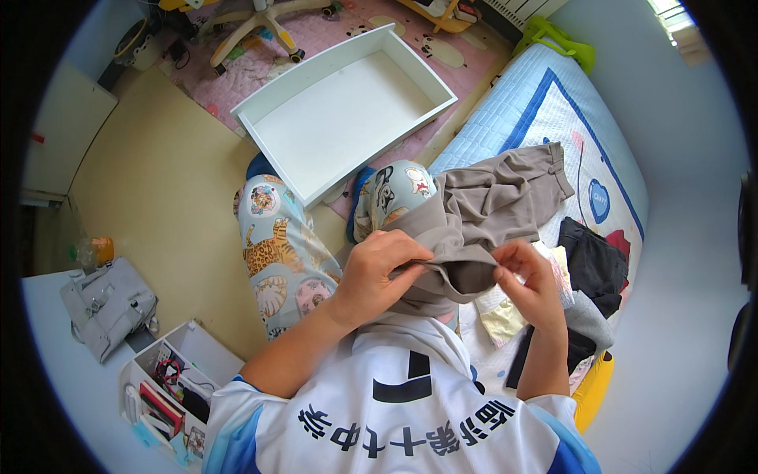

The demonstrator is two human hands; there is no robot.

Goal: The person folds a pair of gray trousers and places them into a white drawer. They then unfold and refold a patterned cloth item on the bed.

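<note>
A pair of taupe trousers (485, 201) lies across my lap and onto the bed, its waistband towards the far right. My left hand (385, 266) pinches the hem of one trouser leg between thumb and fingers. On the other side of the same opening, my right hand (530, 281) grips the hem edge. Between the two hands the leg opening gapes, showing its dark inside. My knees, in patterned pajama trousers (284, 255), are under and beside the cloth.
Beyond my knees sits a white drawer (349, 112) with nothing in it. The bed (491, 124) at right bears a dark garment (592, 260), a grey one (589, 320) and a pale yellow one (500, 323). At left are a grey bag (109, 305), a bottle (95, 251) and an open storage box (177, 338).
</note>
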